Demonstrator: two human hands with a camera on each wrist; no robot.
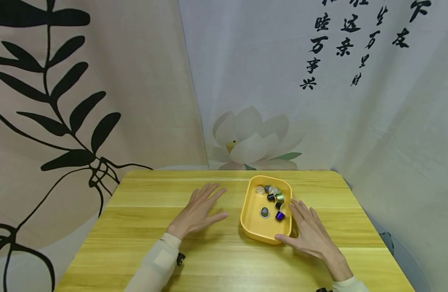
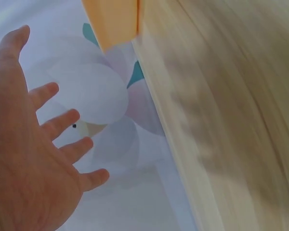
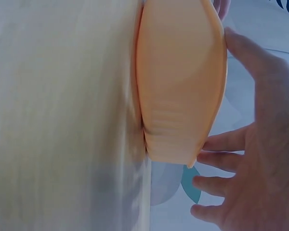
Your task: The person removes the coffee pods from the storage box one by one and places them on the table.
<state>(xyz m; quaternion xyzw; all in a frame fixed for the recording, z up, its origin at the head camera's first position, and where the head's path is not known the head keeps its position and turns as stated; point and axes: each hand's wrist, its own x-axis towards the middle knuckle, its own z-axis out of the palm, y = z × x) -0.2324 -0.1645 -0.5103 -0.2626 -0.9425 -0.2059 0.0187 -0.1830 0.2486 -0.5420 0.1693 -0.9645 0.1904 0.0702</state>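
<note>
The yellow tray [image 1: 251,217] sits on the wooden bench [image 1: 216,259], right of its middle and toward the far side. Inside it lie several small capsules [image 1: 276,196]: a cluster at the far end, one grey capsule [image 1: 264,212] alone on the tray floor, and a blue one [image 1: 280,215] near the right wall.

The right hand [image 1: 311,237] rests against the tray's near right corner. Its fingers [image 1: 298,211] are straight and spread, lying along the right wall, and the thumb [image 1: 284,239] touches the near rim. It is not curled round anything; the hand only touches the tray. In the right wrist view the tray [image 3: 180,82] fills the middle and the right hand [image 3: 260,159] lies just beside its edge, fingers [image 3: 221,143] extended, with the thumb along the tray's rim.

The left hand [image 1: 198,213] lies flat on the bench, left of the tray and apart from it, fingers [image 1: 209,190] straight and fanned, holding nothing. The left wrist view shows the left hand [image 2: 29,168] open with spread fingers [image 2: 62,122], a corner of the tray [image 2: 113,21] at the top, and the bench edge [image 2: 221,144], blurred.

Behind the bench hang cloth backdrops: one with black leaves [image 1: 59,97] on the left, one with a white lotus [image 1: 251,140] and black script [image 1: 317,44] on the right.
</note>
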